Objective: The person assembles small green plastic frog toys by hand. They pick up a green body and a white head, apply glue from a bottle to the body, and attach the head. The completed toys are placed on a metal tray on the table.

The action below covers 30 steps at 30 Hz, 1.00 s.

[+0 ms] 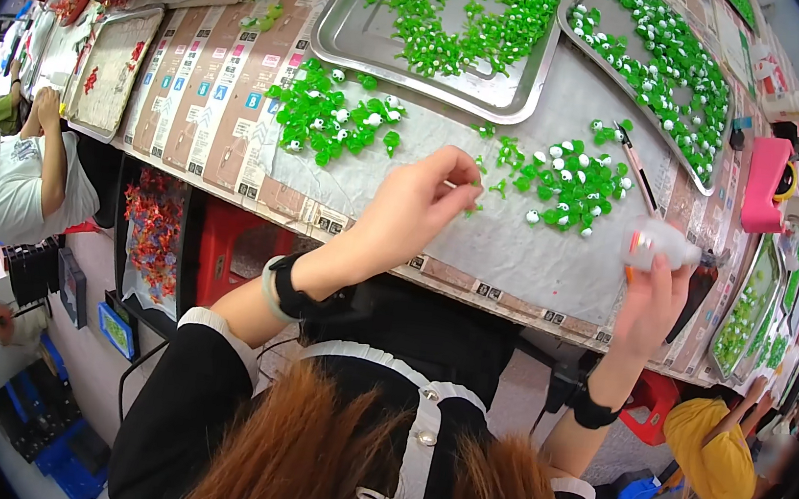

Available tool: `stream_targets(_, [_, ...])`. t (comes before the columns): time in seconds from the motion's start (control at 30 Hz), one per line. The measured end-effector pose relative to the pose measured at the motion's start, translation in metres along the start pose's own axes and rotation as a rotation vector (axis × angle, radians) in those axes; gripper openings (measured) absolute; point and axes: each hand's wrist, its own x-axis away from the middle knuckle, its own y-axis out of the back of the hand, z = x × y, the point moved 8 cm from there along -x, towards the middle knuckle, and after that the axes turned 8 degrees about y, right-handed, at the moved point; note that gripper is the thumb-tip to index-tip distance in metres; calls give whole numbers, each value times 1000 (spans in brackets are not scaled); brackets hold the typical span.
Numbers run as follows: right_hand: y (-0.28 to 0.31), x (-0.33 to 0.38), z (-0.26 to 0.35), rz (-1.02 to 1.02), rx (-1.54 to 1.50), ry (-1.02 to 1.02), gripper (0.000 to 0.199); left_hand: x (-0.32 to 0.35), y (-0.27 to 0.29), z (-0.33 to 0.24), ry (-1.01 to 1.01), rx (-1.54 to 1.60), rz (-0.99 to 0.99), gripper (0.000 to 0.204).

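Observation:
My left hand is closed in a pinch over the pale table covering, with bits of green showing at its fingertips. What it grips looks like a small green plastic piece, mostly hidden by the fingers. My right hand is wrapped round a whitish squeeze bottle, tilted on its side at the right of the work area. Between the hands lies a pile of green pieces with white bead-like balls, with loose green pieces beside it. Another such pile lies left of my left hand.
A metal tray of green pieces stands at the back, and a second metal tray to its right. A pen-like tool lies near the bottle. A pink tape dispenser stands farther right. Other people sit left and right.

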Motion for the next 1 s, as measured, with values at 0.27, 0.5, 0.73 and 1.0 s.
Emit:
stream_targets(0.27, [-67, 57, -7, 233, -109, -307, 55, 25, -20, -1, 350, 739, 286, 13])
stream_targets(0.5, [-56, 65, 5, 67, -27, -144, 36, 31, -30, 17, 488, 1028, 373, 19])
stream_targets(0.73, [-58, 66, 27, 49, 153, 157, 38, 33, -35, 23, 624, 1065, 342, 14])
stream_targets(1.0, [-67, 72, 45, 127, 404, 401, 42, 35, -40, 27, 654, 1146, 429, 12])
